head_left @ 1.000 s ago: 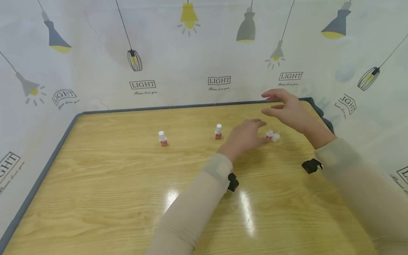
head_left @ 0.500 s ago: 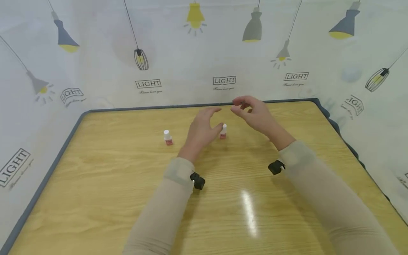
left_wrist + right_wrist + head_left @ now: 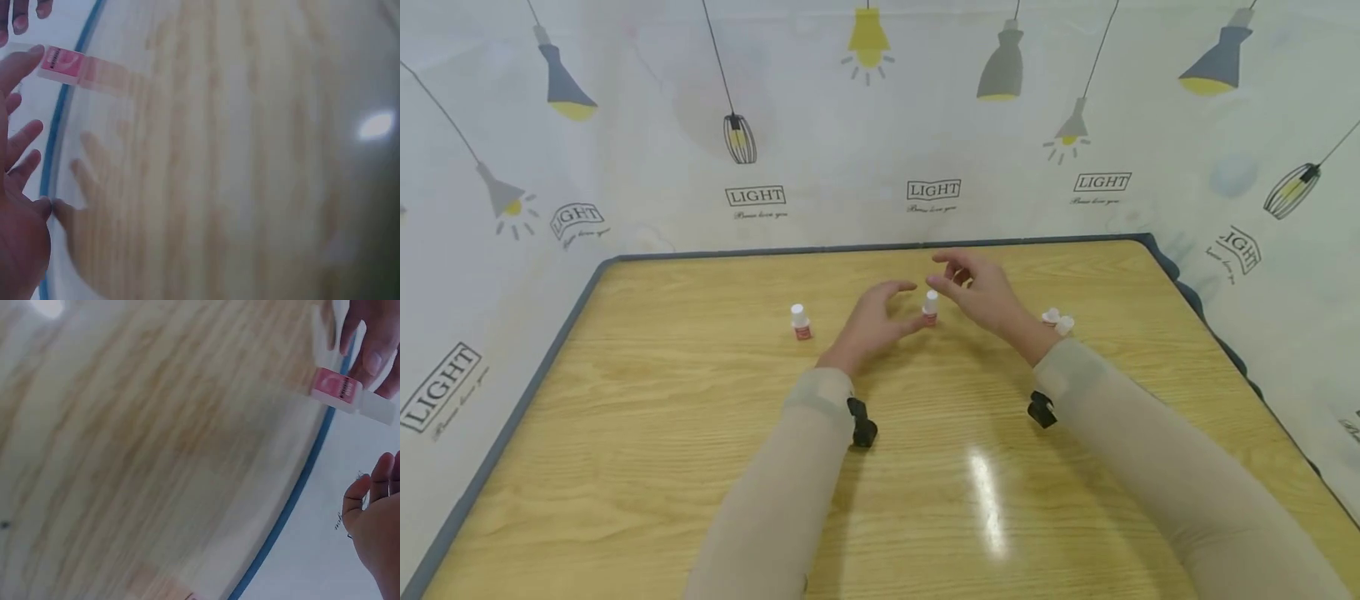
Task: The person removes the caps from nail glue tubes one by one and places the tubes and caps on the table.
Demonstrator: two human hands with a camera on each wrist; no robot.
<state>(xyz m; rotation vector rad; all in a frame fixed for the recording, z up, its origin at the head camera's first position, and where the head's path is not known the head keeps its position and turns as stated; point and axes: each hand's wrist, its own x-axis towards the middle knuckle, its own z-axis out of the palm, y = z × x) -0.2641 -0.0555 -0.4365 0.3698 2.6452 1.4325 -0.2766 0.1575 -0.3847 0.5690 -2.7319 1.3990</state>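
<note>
1. The left hand (image 3: 883,321) is spread in a wide C, thumb and forefinger well parted, and grasps nothing. Its thumb tip overlaps the lower left side of the middle dropper bottle (image 3: 931,309) in the head view; whether it touches cannot be told.
2. The right hand (image 3: 983,293) is loosely curved just right of that bottle's cap, forefinger reaching above the thumb with a gap between them. It too grasps nothing; the right wrist view shows it apart from the bottle.
3. The middle dropper bottle stands upright on the wooden table (image 3: 715,450), between the two hands, its white cap up and its red label turned toward the person.
4. A second dropper bottle (image 3: 801,322) stands upright to the left, well apart from the left hand, with the same white cap and red label.
5. Near the right forearm, another red-labelled bottle (image 3: 1050,317) is partly hidden, with a small white piece (image 3: 1065,324) just beside it.
6. Both sleeves are beige, each bearing a black wrist camera; behind the table hangs a lamp-printed backdrop (image 3: 842,150).
</note>
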